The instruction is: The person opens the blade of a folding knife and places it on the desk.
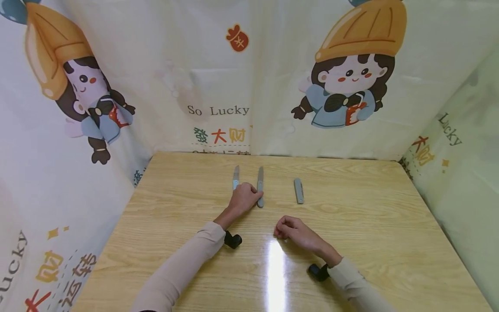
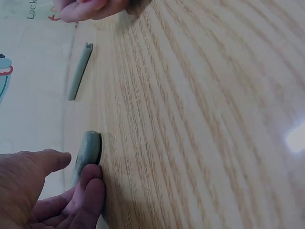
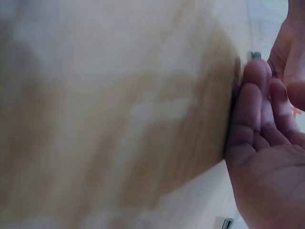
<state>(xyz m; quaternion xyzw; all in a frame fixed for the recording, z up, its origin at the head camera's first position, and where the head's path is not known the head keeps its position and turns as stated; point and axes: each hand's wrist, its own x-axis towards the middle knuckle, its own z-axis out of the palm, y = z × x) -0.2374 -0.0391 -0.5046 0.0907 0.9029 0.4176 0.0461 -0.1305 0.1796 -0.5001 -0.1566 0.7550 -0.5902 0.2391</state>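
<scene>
My left hand (image 1: 243,197) is at the middle folding knife (image 1: 260,187), which lies with its blade out toward the back. In the left wrist view the fingertips touch the grey-green handle (image 2: 91,144), while the thumb stands a little off it. Left of it lies another folding knife (image 1: 235,177), blade out, its handle partly hidden behind my left hand. A third, folded knife (image 1: 298,190) lies to the right. Nearer the front, my right hand (image 1: 298,233) rests low over the table with loosely curled fingers and nothing in them.
The knives lie on a wood-grain table (image 1: 351,203). A printed cloth (image 1: 273,86) hangs along the table's back edge and at both sides. Each wrist carries a small black camera, the left camera (image 1: 233,239) close over the tabletop.
</scene>
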